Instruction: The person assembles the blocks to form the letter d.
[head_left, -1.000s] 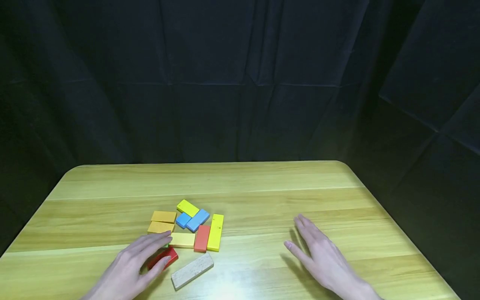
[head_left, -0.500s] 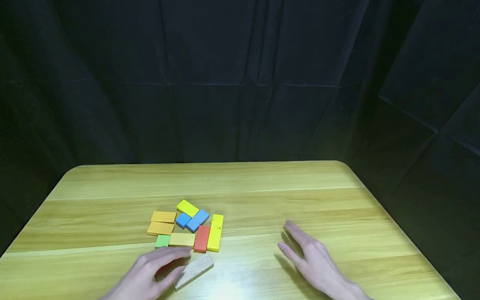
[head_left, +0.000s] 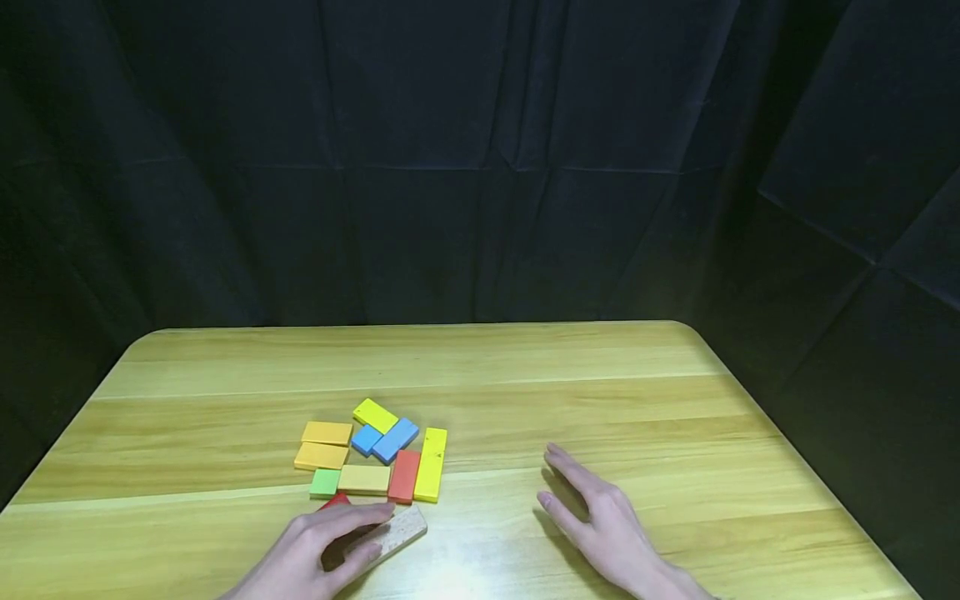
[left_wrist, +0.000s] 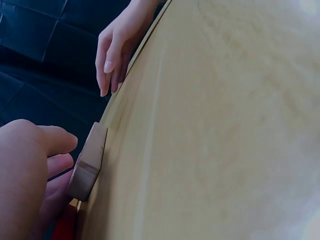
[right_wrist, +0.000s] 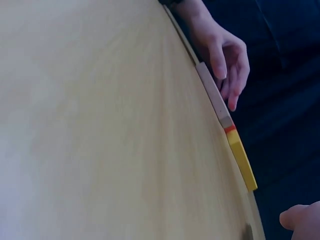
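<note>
My left hand [head_left: 307,550] hovers over a whitish-grey rectangular wooden block [head_left: 401,531], thumb and fingers spread apart on either side of it. In the left wrist view the block [left_wrist: 90,162] lies on the table beside the fingertips, with no clear grip visible. A red block [head_left: 337,501] is mostly hidden behind that hand. Over to the right, my right hand [head_left: 603,521] holds nothing; its fingers are loosely extended above the table. In the right wrist view, the left hand [right_wrist: 225,55] is seen at the far end of the whitish block [right_wrist: 215,95].
Beyond the left hand lie several flat blocks: two orange [head_left: 321,456], a green [head_left: 325,483], a tan [head_left: 364,479], a salmon-red [head_left: 404,477], a long yellow [head_left: 431,465], a short yellow [head_left: 375,415] and two blue [head_left: 395,440]. Dark cloth [head_left: 420,167] hangs behind the wooden table [head_left: 510,367].
My left hand has moved right, from over the red block to over the whitish block. My right hand has drifted left and slightly nearer. The blocks have not visibly moved.
</note>
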